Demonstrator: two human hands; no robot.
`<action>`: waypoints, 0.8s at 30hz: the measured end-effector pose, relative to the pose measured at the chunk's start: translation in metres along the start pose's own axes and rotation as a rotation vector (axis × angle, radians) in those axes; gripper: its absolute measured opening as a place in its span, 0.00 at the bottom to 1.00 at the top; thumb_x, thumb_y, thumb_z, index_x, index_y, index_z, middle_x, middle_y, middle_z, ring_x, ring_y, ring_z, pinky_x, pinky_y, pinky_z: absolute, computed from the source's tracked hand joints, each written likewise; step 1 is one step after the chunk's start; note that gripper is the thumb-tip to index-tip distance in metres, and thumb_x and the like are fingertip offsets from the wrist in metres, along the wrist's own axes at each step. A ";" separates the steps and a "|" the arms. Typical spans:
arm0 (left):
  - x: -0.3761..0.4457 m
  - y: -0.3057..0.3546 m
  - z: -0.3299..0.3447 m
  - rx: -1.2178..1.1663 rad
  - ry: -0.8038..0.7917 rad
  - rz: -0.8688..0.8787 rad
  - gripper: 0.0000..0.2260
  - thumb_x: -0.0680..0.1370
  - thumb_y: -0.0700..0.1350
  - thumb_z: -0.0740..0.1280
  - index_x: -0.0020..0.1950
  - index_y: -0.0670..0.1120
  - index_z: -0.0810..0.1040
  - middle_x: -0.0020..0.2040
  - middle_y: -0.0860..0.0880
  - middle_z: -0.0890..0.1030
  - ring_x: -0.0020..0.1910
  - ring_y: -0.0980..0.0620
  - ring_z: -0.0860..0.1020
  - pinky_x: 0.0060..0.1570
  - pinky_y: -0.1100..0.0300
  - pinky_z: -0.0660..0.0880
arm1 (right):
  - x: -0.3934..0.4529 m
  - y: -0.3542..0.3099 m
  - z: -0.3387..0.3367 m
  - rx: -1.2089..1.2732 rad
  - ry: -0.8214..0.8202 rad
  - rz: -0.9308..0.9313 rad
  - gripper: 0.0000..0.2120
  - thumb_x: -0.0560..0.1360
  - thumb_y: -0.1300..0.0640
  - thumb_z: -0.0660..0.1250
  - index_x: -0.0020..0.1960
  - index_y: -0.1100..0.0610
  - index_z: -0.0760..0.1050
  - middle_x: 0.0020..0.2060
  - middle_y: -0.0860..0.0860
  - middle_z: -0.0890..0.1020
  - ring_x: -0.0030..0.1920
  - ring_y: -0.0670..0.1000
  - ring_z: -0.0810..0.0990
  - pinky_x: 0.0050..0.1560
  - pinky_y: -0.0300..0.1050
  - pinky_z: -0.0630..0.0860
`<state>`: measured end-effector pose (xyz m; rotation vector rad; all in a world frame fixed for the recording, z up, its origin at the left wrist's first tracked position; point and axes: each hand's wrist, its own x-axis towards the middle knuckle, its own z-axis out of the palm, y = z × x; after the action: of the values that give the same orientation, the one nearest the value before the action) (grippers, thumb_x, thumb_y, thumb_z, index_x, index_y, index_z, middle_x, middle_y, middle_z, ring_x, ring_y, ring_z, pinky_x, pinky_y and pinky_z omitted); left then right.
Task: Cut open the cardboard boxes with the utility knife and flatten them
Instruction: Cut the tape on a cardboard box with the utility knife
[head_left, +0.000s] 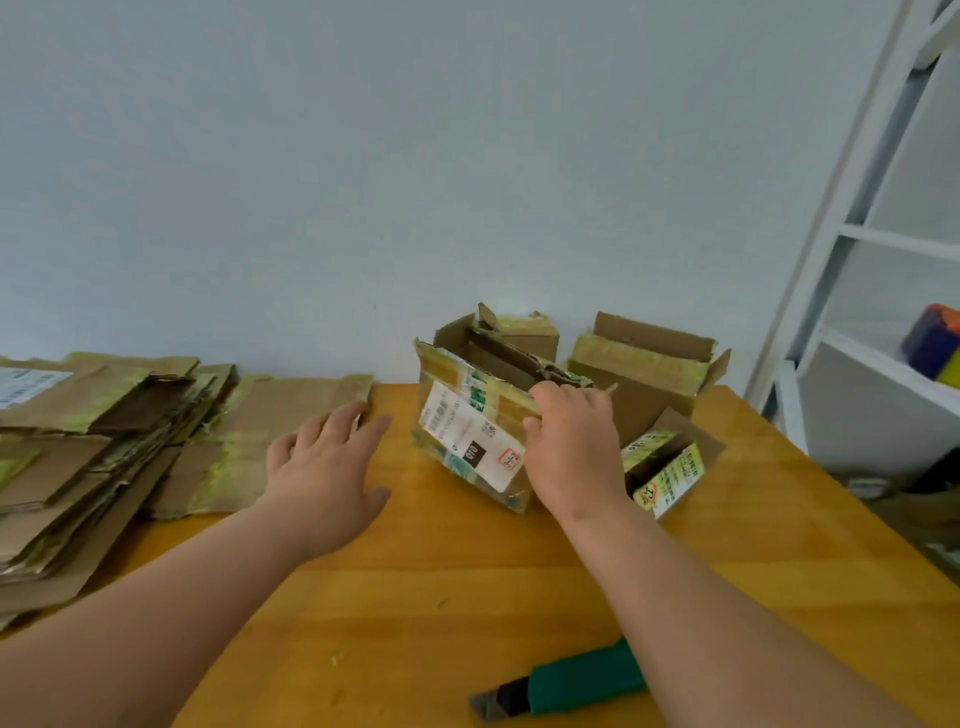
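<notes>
Right hand (574, 452) fingers curl over the box (470, 436) rim; left hand (324, 467) spread, empty

flattened stack (78, 457): table (467, 597) left
boxes: held box (472, 431) centre, two behind, one right
knife (566, 683): front, near edge

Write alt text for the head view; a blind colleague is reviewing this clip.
A person's right hand grips the top edge of a labelled cardboard box on a wooden table, while the open left hand hovers nearby. A green utility knife lies near the front edge, flattened cardboard is stacked at left, and more open boxes stand behind.
</notes>
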<state>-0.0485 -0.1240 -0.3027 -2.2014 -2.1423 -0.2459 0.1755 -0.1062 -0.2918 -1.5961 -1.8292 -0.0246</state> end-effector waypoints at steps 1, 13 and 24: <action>-0.003 -0.001 -0.003 -0.038 0.029 -0.009 0.37 0.77 0.62 0.62 0.78 0.60 0.44 0.79 0.55 0.47 0.77 0.47 0.50 0.74 0.44 0.52 | -0.002 -0.002 -0.002 0.032 -0.005 -0.031 0.08 0.80 0.57 0.64 0.58 0.55 0.77 0.52 0.49 0.79 0.60 0.52 0.69 0.51 0.46 0.72; -0.056 -0.034 -0.043 -0.773 0.037 -0.160 0.19 0.78 0.55 0.66 0.65 0.53 0.67 0.49 0.53 0.84 0.40 0.52 0.84 0.41 0.51 0.81 | -0.025 -0.045 -0.028 0.482 -0.130 -0.058 0.11 0.78 0.55 0.69 0.60 0.50 0.74 0.54 0.48 0.76 0.51 0.45 0.74 0.49 0.38 0.69; -0.080 -0.045 -0.030 -0.336 -0.042 -0.149 0.31 0.78 0.62 0.62 0.78 0.54 0.55 0.70 0.46 0.70 0.63 0.45 0.74 0.60 0.49 0.74 | -0.068 -0.046 -0.005 0.379 -0.448 0.094 0.19 0.79 0.53 0.67 0.69 0.55 0.73 0.66 0.50 0.75 0.59 0.47 0.73 0.50 0.31 0.69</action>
<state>-0.0973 -0.2062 -0.2888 -2.2223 -2.4467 -0.6147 0.1373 -0.1780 -0.3033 -1.4873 -1.9321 0.7316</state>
